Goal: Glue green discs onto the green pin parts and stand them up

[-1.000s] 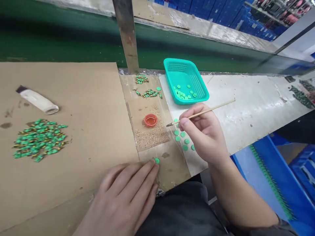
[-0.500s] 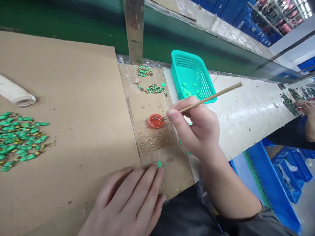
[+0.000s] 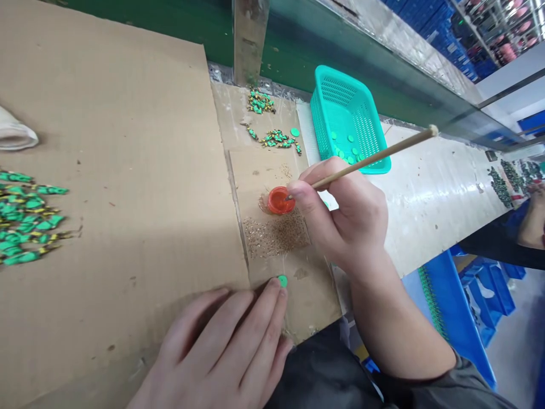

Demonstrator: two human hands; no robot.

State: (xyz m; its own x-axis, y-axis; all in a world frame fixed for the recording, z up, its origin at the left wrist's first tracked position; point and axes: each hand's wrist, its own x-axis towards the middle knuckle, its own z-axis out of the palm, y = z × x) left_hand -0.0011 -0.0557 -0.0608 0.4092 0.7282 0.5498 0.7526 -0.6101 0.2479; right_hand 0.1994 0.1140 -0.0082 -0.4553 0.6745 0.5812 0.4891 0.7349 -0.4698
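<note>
- Pinching the brush [image 3: 385,153] between thumb and forefinger, the right hand [image 3: 355,227] holds its tip within the red cup [image 3: 281,212].
- From that tip, the brush's long axis slants up to the right, its butt end beyond the basket [image 3: 319,116].
- Nearer the wearer than the cup, across a band of specks [image 3: 279,234], lies the green disc [image 3: 283,280], flat on cardboard.
- Left hand [image 3: 225,352] is the nearer one: its fingertips lie together, touching the disc's edge; whether the hidden thumb grips it, I cannot tell.
</note>
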